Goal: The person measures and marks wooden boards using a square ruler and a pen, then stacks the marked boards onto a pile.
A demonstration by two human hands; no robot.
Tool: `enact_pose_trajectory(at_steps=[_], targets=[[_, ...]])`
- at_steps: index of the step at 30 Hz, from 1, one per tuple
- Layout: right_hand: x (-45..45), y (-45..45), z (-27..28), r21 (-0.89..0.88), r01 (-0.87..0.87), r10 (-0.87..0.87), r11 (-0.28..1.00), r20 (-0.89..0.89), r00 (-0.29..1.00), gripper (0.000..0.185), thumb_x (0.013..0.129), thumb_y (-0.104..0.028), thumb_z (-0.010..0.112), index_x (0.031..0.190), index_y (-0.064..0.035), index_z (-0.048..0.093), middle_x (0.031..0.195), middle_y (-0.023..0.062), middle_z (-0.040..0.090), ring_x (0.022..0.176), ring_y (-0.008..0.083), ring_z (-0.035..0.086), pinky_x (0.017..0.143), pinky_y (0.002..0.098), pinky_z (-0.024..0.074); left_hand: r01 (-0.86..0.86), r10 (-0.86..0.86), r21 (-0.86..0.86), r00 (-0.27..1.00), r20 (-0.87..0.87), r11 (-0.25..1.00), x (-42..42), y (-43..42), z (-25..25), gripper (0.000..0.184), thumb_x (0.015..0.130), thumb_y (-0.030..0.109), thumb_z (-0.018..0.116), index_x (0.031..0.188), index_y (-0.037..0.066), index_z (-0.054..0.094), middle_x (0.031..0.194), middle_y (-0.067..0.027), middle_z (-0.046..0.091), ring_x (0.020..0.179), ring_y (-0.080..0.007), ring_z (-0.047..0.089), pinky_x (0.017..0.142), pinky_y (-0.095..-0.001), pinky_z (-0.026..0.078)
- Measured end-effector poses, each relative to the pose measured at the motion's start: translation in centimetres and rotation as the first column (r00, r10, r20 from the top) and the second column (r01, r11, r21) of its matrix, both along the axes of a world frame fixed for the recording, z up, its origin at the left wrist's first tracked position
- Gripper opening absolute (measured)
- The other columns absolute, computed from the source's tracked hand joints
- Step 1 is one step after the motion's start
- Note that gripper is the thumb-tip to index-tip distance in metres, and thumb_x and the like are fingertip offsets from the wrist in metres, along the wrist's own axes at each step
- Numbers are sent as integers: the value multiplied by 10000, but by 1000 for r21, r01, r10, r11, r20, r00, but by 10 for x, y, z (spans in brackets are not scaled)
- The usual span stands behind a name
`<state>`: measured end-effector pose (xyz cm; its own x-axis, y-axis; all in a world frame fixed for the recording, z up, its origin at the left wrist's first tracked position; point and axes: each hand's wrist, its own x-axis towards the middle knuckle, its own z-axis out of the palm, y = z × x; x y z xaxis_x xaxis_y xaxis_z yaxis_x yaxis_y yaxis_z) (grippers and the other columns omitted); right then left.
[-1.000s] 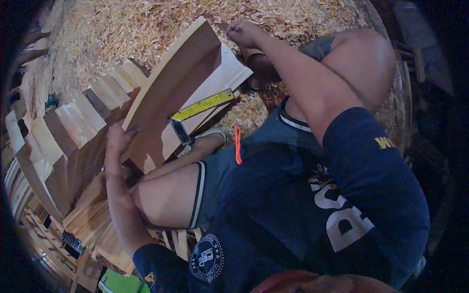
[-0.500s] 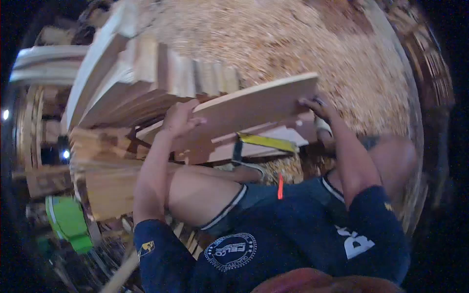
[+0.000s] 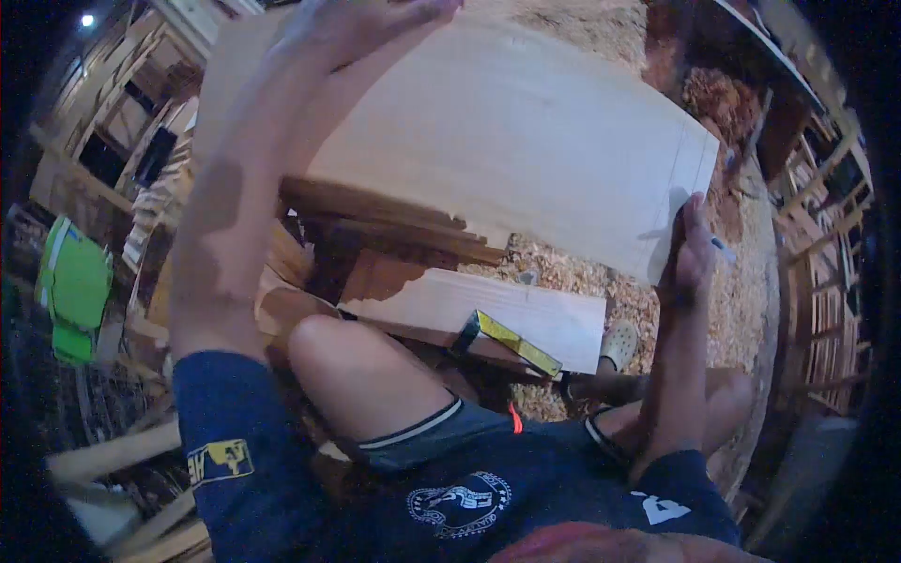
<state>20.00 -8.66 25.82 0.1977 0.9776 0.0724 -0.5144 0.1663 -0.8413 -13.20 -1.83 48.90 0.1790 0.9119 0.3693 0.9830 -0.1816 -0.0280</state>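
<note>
A wide pale wooden board (image 3: 497, 141) spans the upper middle of the head view, its broad face toward me. Faint pencil lines cross it near the right end. My left hand (image 3: 380, 23) grips the far edge at the top left, partly cut off by the frame. At the right end, my right hand (image 3: 693, 249) holds the near corner, thumb up along the edge. A small pale, slim object (image 3: 723, 249) sticks out by that hand; I cannot make out its kind. Below the board, a yellow-and-black tool (image 3: 516, 342) rests on a shorter plank (image 3: 526, 314).
Wood shavings (image 3: 554, 258) cover the ground under and beyond the board. Stacked timber (image 3: 155, 225) stands at the left, close to a bright green object (image 3: 75, 286). Loose lengths of wood (image 3: 122, 450) lie at the lower left. A clog (image 3: 619, 345) shows beside the plank's right end.
The board has been raised and turned, so its broad face shows instead of its edge. My left hand has moved up and away, my right hand rightward and nearer. The view has shifted.
</note>
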Motion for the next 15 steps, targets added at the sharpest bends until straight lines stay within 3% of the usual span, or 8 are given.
enact_pose_trajectory(at_steps=[1,3,6,7,9,10,13,15], targets=[[-12,-1,15,7,-31,31,999,-18,999,567,1030,-439,479,1378,8,454,1233,140,610,1105,244,617,987,390,490,344,-284,365,936,-208,865,-17,21,-9,491,834,486,730,1102,77,683,1113,-206,666,1068,-320,649,898,-430,526],[-29,5,40,30,-91,93,995,-60,994,575,1035,-405,484,1418,19,420,1316,150,588,1199,248,584,1055,409,441,390,-465,440,882,73,809,-22,17,-40,356,842,398,731,985,75,693,936,-162,671,874,-285,644,783,-396,529],[-33,51,45,53,1,1,999,-35,999,552,1035,-386,493,1403,21,430,1321,148,581,1193,260,587,1037,415,460,428,-712,590,567,414,685,30,-38,-84,202,855,267,731,810,71,708,671,-97,677,584,-233,636,610,-346,535],[-37,64,54,50,-8,10,999,-25,1000,557,1034,-388,496,1405,23,429,1312,147,581,1182,258,588,1033,413,461,500,-727,549,592,348,670,30,-60,-101,183,837,255,741,826,74,713,695,-86,684,630,-216,656,624,-351,536],[-46,86,68,25,-31,31,999,3,1000,568,1032,-392,502,1409,26,426,1293,144,582,1161,254,590,1024,410,464,563,-710,433,575,406,703,32,-94,-143,180,820,244,754,852,71,720,728,-75,695,676,-199,674,638,-335,533],[-56,86,77,29,-61,61,998,29,998,558,1032,-398,502,1392,25,441,1276,140,586,1136,248,595,1012,407,469,570,-665,359,529,527,739,33,-101,-164,189,820,245,757,862,64,723,738,-76,698,675,-201,674,638,-314,529],[-79,113,88,53,-138,131,989,110,985,490,1033,-416,493,1272,11,517,1179,127,611,1017,226,619,952,401,498,507,-438,146,524,730,850,25,-96,-216,198,809,239,773,864,54,729,733,-79,701,664,-154,666,632,-293,521],[-67,194,69,12,-140,119,990,447,886,452,1029,-403,508,1224,4,530,1118,121,624,975,218,626,881,392,531,480,-188,-45,424,886,876,16,-86,-248,173,842,189,743,900,27,719,778,-61,708,711,-137,674,664,-290,535]])
